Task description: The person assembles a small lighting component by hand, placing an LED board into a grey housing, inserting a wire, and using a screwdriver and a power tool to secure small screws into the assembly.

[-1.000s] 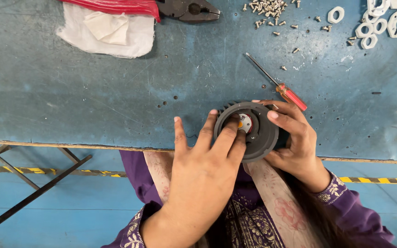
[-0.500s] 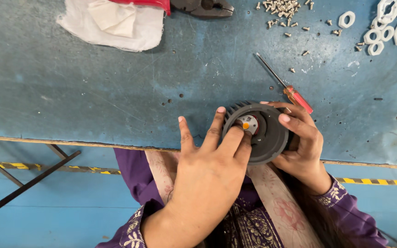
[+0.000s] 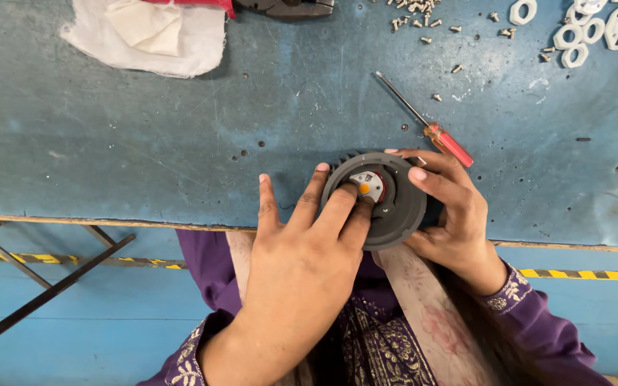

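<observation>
**Both hands on the grey round part at the worktop's near edge**

Now, here we are over the blue worktop (image 3: 144, 136), and everything is happening right at its near edge. The dark grey round part (image 3: 395, 214), toothed along its far rim, lies flat there, just in from the lip. The left hand (image 3: 302, 264) comes in over it from the near side, fingers spread and open, with the two middle fingertips pressing down at the small silvery hub (image 3: 370, 184) in the centre, beside an orange dot. Nothing is gripped in that hand; it only presses.

The right hand (image 3: 452, 214) wraps the part's right side, fingers curled over the far rim and the thumb apparently under the near side, closed on the part to steady it.

To my eye, doing this well means keeping the right hand's hold firm so the part cannot turn or slide off the edge, and pushing straight down at the hub, not at a slant, so whatever sits there seats evenly. Fingertips should stay on the hub itself and clear of the teeth.

Just beyond the right hand's fingers lies a red-handled screwdriver (image 3: 430, 121), shaft pointing away, nearly touching the fingertips. Farther out from that hand are scattered small screws (image 3: 423, 21) and white plastic rings (image 3: 574, 36). Well beyond the left hand sits a white cloth (image 3: 151, 36).
</observation>
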